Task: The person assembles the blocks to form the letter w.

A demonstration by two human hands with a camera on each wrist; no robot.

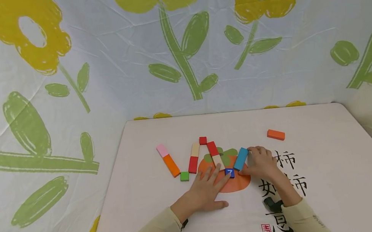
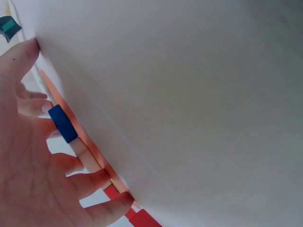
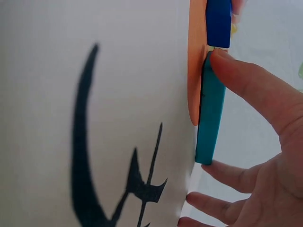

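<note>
In the head view my right hand (image 1: pixel 262 164) pinches a light blue rectangular block (image 1: pixel 240 159) lengthwise. The thumb is at its near end and a fingertip at its far end, as the right wrist view shows on the teal-looking block (image 3: pixel 211 111). My left hand (image 1: pixel 204 193) lies flat with spread fingers on the cloth. One fingertip touches the dark blue cube (image 1: pixel 229 173) marked with a white figure; others reach the cream block (image 1: pixel 217 162). A red block (image 1: pixel 212 148) continues from the cream one. The light blue block leans up and right from the cube.
Left of the hands stand a pink block (image 1: pixel 162 150), an orange block (image 1: pixel 171 166), a green cube (image 1: pixel 184 176), a cream block (image 1: pixel 194 149), a red block (image 1: pixel 193 165) and a red cube (image 1: pixel 203 140) in a zigzag. An orange-red block (image 1: pixel 276 135) lies apart at the right.
</note>
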